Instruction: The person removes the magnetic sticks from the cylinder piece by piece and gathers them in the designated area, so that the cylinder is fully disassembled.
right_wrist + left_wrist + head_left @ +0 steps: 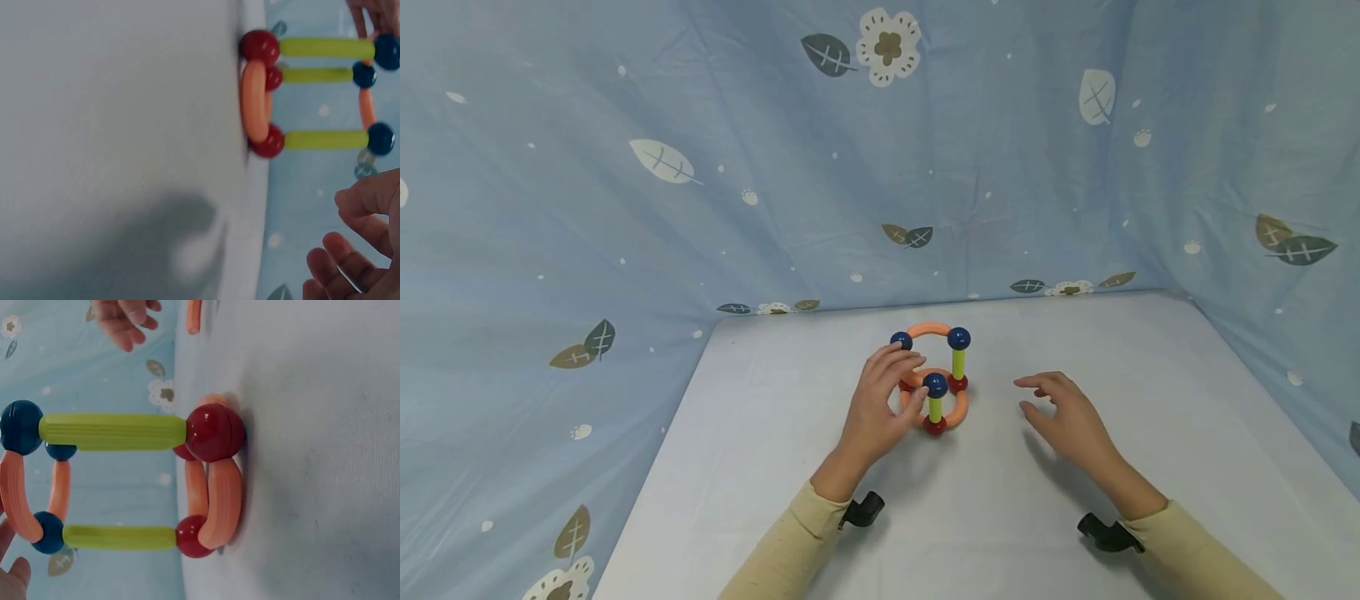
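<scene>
Okay, so the left hand (876,406) is right up at the toy (936,410), fingers loosely bent over its left side and thumb spread away, pointing at the front ball. It isn't wrapped round anything that I can see, though whether a fingertip touches I can't tell. Right hand (1070,421) is off to the other side, well apart from the toy, held above the table with nothing in it, fingers relaxed and a gap between thumb and index finger.

The toy stands upright on the table between the two hands, much nearer the left one. It's three ribbed lime-green rods (115,431), each with a shiny red ball (215,432) at the bottom and a blue ball (958,338) on top. Curved orange pieces (225,500) link the red balls in a ring, and two more link the blue ones.

Further out: beige sleeves (793,546), a black gadget (1105,533) at each wrist, a smooth whitish table (970,517), and a wrinkly blue cloth (850,167) behind, printed with leaves and flowers.
</scene>
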Demonstrator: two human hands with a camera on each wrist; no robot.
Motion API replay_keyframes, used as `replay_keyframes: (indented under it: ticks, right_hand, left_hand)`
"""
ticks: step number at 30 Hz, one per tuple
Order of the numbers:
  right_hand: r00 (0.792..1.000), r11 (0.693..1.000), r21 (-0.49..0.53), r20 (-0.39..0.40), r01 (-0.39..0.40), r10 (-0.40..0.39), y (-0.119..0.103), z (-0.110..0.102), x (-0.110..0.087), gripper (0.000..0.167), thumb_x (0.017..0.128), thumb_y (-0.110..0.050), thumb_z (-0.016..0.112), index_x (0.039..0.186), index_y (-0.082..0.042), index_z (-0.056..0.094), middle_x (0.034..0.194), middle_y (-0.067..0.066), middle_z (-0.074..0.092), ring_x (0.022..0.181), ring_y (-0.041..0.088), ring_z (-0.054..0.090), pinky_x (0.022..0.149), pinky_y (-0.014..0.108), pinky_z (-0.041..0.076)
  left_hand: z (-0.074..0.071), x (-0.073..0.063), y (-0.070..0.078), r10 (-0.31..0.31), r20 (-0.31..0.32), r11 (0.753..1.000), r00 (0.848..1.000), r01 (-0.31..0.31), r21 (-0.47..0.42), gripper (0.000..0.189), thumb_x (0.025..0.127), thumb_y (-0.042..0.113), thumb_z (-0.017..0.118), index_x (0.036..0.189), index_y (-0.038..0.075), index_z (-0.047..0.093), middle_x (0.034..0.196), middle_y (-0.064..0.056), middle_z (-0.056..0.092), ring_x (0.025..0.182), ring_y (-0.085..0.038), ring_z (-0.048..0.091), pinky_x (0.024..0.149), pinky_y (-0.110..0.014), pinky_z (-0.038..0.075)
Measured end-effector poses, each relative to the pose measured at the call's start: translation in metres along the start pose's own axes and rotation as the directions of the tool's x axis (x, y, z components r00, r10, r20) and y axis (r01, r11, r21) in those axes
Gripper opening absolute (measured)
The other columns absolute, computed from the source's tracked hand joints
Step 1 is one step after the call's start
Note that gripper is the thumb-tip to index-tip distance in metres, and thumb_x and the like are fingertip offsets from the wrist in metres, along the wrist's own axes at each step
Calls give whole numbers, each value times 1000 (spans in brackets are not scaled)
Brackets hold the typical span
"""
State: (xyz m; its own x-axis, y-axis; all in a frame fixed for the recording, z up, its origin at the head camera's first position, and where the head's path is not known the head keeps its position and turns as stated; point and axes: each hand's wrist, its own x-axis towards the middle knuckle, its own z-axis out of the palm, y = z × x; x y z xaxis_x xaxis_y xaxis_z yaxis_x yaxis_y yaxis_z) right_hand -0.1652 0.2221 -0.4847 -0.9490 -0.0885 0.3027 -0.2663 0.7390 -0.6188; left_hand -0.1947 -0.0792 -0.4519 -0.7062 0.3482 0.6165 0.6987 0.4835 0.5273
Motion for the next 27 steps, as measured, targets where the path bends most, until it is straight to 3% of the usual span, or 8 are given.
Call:
replay_keyframes:
  ticks: [6, 14, 21, 27]
  right_hand:
    - [998, 998, 28, 9, 57, -58, -18, 8, 2, 33, 92, -11, 75, 124, -12, 69, 119, 7, 66, 101, 25, 65, 86, 53, 56]
    - [979, 965, 170, 9, 198, -203, -41, 17, 8, 32, 94, -10, 73, 126, -11, 67, 117, 3, 69, 100, 18, 66, 85, 45, 57]
    - [973, 938, 277, 39, 207, -226, -62, 25, 16, 35, 97, -17, 72, 130, -14, 64, 120, 6, 67, 102, 16, 65, 87, 43, 58]
    - [968, 915, 332, 22, 230, -251, -75, 34, 22, 42, 94, -16, 76, 134, -13, 61, 121, 3, 65, 105, 22, 66, 89, 46, 58]
  left_hand:
    - [-2, -1, -3, -11, -31, 1000, 999, 11, 3, 37, 95, 19, 71, 132, 13, 66, 137, -5, 58, 142, -25, 40, 118, -48, 35]
    - [-4, 0, -10, -32, -31, 999, 999, 32, -4, 38, 95, 21, 73, 132, 11, 65, 141, -4, 54, 142, -22, 39, 117, -46, 36]
    - [-4, -1, -13, -7, -28, 1000, 1000, 7, -11, 33, 93, 19, 75, 125, 12, 69, 139, -4, 55, 142, -24, 40, 116, -48, 37]
    - [-3, 0, -15, 30, -34, 999, 999, -31, -21, 28, 92, 16, 76, 120, 12, 71, 137, -6, 56, 140, -28, 42, 116, -50, 36]
